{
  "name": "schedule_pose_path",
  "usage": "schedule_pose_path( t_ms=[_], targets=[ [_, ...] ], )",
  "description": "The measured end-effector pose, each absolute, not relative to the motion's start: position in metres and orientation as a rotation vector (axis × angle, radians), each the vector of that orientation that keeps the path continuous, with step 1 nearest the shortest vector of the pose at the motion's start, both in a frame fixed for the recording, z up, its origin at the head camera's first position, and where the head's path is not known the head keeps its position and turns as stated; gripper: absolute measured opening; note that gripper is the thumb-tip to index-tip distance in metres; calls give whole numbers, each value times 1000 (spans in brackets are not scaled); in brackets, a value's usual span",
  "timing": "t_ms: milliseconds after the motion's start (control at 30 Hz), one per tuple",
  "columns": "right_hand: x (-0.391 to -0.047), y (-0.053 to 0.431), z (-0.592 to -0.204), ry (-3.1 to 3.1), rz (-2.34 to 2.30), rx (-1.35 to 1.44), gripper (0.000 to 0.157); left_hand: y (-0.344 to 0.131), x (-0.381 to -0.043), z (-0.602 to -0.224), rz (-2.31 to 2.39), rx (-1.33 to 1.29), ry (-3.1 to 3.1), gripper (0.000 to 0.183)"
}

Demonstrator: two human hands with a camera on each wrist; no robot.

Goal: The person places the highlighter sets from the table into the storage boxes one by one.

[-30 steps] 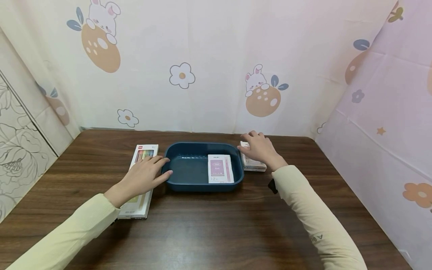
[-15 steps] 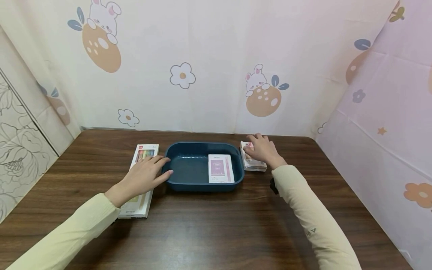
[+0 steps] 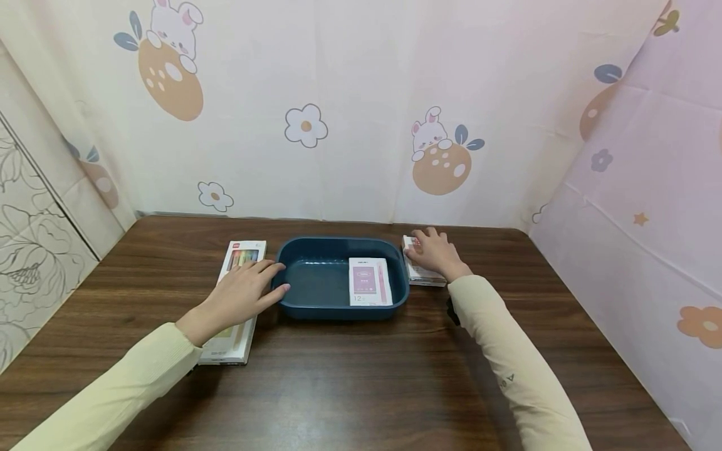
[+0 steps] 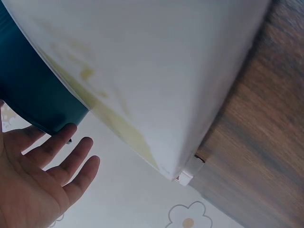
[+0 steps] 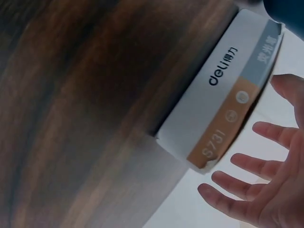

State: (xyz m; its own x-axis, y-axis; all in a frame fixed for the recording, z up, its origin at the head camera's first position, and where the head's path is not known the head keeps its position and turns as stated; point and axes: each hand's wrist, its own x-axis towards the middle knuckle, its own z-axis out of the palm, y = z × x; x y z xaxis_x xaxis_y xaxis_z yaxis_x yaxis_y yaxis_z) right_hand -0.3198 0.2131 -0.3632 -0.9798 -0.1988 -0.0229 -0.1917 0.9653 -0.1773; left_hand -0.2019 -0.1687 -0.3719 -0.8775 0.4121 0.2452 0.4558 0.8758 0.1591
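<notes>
A dark blue tray [image 3: 316, 312] sits in the middle of the table, with a white and pink box [image 3: 369, 282] marked 12 lying flat at its right end. My left hand [image 3: 239, 294] reaches over a long white box of coloured pens [image 3: 222, 352], its fingertips at the tray's left rim. In the left wrist view the left hand's fingers [image 4: 61, 166] are loosely extended. My right hand [image 3: 439, 255] hovers over a white highlighter box [image 3: 424, 277] just right of the tray. The right wrist view shows that hand's fingers [image 5: 251, 166] spread beside the box's edge.
The brown wooden table [image 3: 350, 388] spreads out in front of the tray. Behind it hangs a pale curtain [image 3: 361, 169] with rabbits and flowers. A second patterned curtain [image 3: 648, 263] borders the right side, and a floral panel [image 3: 34, 263] the left.
My right hand has come slightly down and toward me over the highlighter box, uncovering its far corner. The left hand, the tray and the boxes stay in place.
</notes>
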Motion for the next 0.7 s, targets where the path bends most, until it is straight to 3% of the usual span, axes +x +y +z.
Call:
schedule_pose_path(
  t_ms=[700],
  targets=[
    [-328, 214, -373, 2982, -317, -256, 63, -169, -203, -372, -315, -670, -2845, 54]
  ],
)
